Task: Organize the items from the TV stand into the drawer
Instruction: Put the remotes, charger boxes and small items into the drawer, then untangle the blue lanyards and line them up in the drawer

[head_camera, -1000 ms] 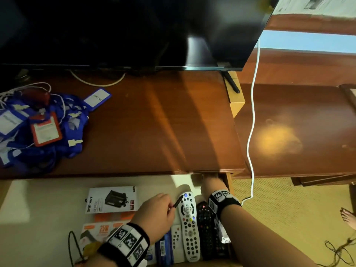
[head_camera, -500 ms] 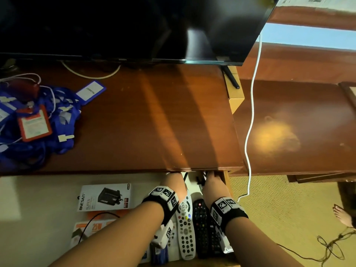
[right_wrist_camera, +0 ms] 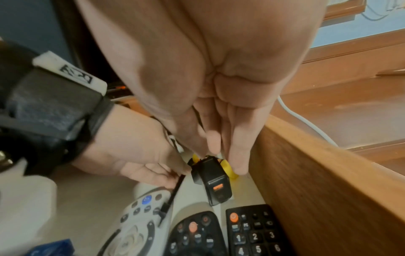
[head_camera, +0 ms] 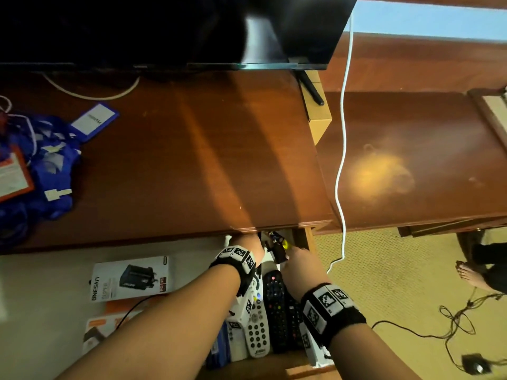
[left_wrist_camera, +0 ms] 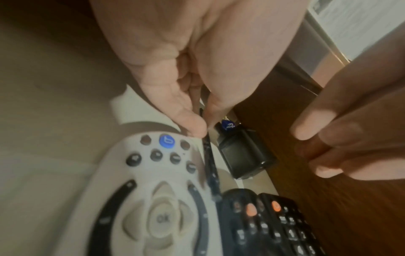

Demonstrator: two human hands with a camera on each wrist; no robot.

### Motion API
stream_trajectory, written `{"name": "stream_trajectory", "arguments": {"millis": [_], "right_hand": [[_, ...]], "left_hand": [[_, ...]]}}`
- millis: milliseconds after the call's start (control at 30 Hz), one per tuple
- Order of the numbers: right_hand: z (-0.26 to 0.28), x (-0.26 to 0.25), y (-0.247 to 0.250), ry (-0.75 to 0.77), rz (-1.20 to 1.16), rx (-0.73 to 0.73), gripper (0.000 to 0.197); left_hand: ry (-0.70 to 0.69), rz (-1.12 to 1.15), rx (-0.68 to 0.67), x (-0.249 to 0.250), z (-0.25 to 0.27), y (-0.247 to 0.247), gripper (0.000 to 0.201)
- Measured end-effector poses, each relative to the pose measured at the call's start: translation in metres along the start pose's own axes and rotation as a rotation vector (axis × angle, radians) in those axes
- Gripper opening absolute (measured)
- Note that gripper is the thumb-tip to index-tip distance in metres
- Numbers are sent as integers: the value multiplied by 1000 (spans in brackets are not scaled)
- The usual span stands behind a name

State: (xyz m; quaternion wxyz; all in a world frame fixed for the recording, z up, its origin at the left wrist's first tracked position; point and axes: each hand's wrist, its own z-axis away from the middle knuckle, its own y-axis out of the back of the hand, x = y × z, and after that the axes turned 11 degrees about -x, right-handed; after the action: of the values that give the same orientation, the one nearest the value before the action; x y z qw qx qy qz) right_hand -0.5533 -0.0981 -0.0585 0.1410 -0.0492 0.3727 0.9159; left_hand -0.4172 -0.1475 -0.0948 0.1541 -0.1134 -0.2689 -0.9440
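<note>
The left hand [left_wrist_camera: 175, 97] pinches a thin black cable [left_wrist_camera: 210, 166] between thumb and finger, just over the top of the white remote [left_wrist_camera: 153, 199]. The right hand [right_wrist_camera: 210, 121] has its fingers pressed close together around the top of a small black charger [right_wrist_camera: 213, 180], with something yellow [right_wrist_camera: 230, 170] behind it. Both hands are low in the open drawer [right_wrist_camera: 317, 181], at its back right corner. Two black remotes [right_wrist_camera: 252, 230] lie side by side next to the white one. On the TV stand [head_camera: 192, 160] sits a pile of blue lanyards [head_camera: 41, 165].
</note>
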Motion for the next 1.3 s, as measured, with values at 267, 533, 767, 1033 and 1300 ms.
{"name": "stream_trajectory", "arguments": {"millis": [267, 533, 767, 1033, 1300], "right_hand": [[14, 7, 11, 72, -53, 83, 31], [39, -23, 36, 338, -113, 140, 9], [51, -90, 62, 688, -124, 300, 8], [16, -252, 68, 775, 164, 162, 44], [1, -420, 27, 593, -7, -9, 58]], "left_hand": [[-164, 70, 54, -12, 12, -7, 18], [-318, 316, 112, -81, 107, 17, 16], [-224, 476, 459, -195, 203, 72, 11], [112, 429, 941, -313, 213, 136, 32], [199, 178, 742, -376, 188, 167, 57]]}}
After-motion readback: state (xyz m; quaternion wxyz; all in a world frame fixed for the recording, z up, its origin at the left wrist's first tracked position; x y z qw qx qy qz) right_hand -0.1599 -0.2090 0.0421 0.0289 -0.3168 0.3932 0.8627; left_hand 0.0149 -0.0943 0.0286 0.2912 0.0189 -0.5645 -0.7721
